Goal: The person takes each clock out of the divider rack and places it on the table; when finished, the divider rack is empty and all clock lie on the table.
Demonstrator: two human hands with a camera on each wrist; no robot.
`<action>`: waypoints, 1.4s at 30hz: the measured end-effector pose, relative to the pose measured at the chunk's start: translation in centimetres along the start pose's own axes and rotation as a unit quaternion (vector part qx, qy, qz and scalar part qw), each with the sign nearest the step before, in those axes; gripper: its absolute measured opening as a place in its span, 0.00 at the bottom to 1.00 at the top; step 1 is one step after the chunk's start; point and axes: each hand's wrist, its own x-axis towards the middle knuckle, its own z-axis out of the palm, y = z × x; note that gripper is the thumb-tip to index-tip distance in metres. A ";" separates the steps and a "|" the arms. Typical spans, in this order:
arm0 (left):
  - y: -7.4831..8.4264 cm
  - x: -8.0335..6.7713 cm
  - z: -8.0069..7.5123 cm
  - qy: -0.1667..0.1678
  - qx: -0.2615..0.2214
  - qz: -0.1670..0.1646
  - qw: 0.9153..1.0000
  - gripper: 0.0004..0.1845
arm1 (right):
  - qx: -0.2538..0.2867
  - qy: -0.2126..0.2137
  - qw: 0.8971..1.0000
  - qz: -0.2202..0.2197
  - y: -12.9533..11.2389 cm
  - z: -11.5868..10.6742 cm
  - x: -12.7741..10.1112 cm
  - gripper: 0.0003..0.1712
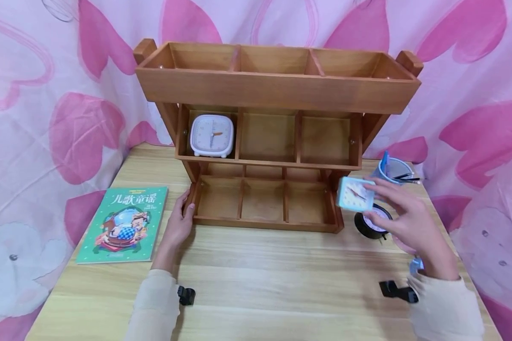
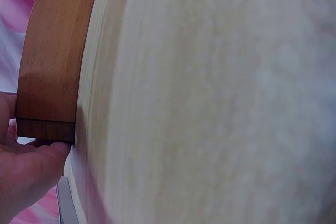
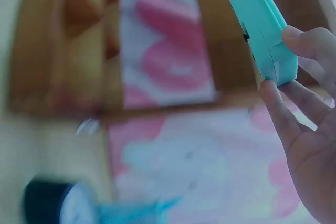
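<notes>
Nearest, on the pale wooden surface (image 1: 281,284): two sleeved forearms, each with a black clip at the wrist. Left hand (image 1: 180,223) laid against the lower left corner of the wooden shelf unit (image 1: 277,90), fingers (image 2: 31,163) fairly straight and pressed to the side of the bottom tier, thumb at its front edge (close view from the left wrist: fingertips right under the end of the brown board). Right hand (image 1: 403,220) raised off the surface just beside the shelf's right end, fingers (image 3: 283,114) and thumb clamped on a small square turquoise alarm clock (image 1: 355,193), white dial turned left and toward the shelf; from the right wrist, only the clock's turquoise back and edge (image 3: 265,35) visible, pinched top and bottom. Just beneath that hand, a round black alarm clock (image 1: 369,225) standing on the surface, partly hidden. To the left, well apart from the shelf, a green children's book (image 1: 123,222) lying flat, cover up. Farther back at the right, a blue pen cup (image 1: 394,169) with pens in it. In the middle tier's left compartment, a white square clock (image 1: 212,135) standing upright, facing forward. Behind everything, a pink-and-white patterned cloth (image 1: 47,94).
</notes>
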 end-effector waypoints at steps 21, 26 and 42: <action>-0.4 0.2 -0.4 0.001 -0.013 -0.003 1.000 0.29 | 0.003 -0.047 0.984 0.173 9.7 2.1 -12.1 0.27; -0.3 0.2 -0.3 0.005 -0.007 0.001 1.000 0.29 | -0.017 -0.071 0.980 0.182 10.1 1.9 -11.9 0.27; -0.2 0.3 0.1 -0.005 -0.001 0.010 1.000 0.29 | -0.127 -0.094 0.973 0.166 8.4 1.1 -11.3 0.30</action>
